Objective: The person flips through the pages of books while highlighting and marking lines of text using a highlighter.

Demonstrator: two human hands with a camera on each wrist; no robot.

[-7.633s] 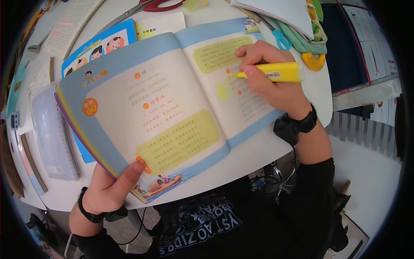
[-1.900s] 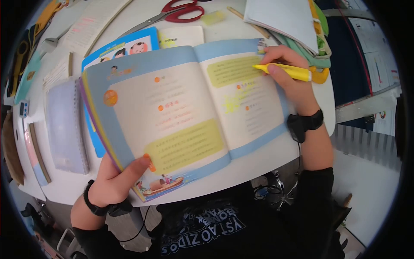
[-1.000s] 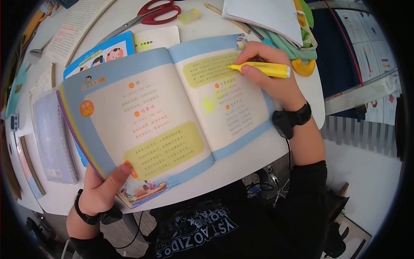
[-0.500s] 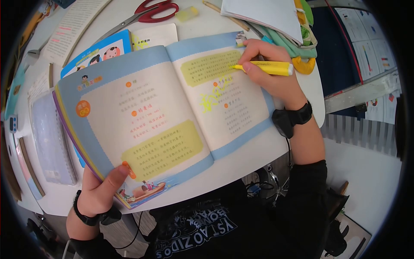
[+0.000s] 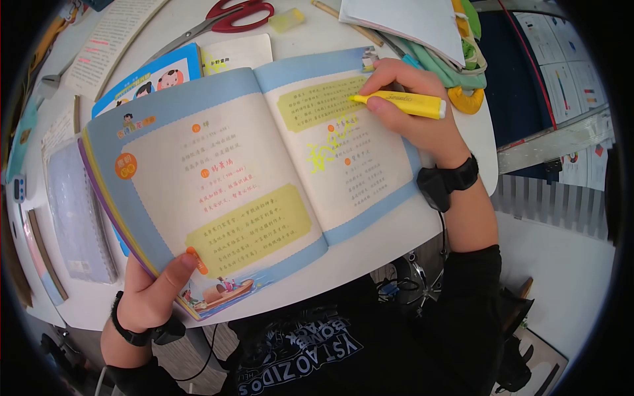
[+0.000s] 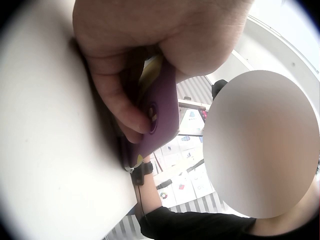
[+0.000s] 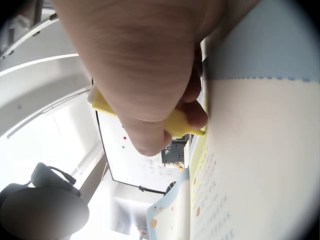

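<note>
An open book [image 5: 178, 145] with blue-bordered pages is tilted over the table's front. My left hand [image 5: 155, 290] grips its lower left corner, thumb on the page; in the left wrist view the fingers [image 6: 122, 107] curl against the purple cover [image 6: 165, 115]. My right hand [image 5: 416, 112] pinches a yellow highlighter [image 5: 409, 103]. Its tip is right at the text in the green box [image 5: 310, 109] on the right page. Bright yellow scribbles [image 5: 320, 158] show below that box. In the right wrist view the highlighter [image 7: 175, 122] points at the page between thumb and fingers.
Behind the book lie a blue booklet [image 5: 155, 79], a cream booklet [image 5: 244, 53], red-handled scissors [image 5: 241, 16] and a pale yellow block [image 5: 286, 20]. White papers [image 5: 403, 26] rest on a green pouch [image 5: 465, 79] at right. A spiral-bound clear-covered pad [image 5: 79, 211] is at left.
The highlighter tip has moved from the heading on the right page up to the green box, and the heading now bears more yellow. The left hand has kept its grip on the book.
</note>
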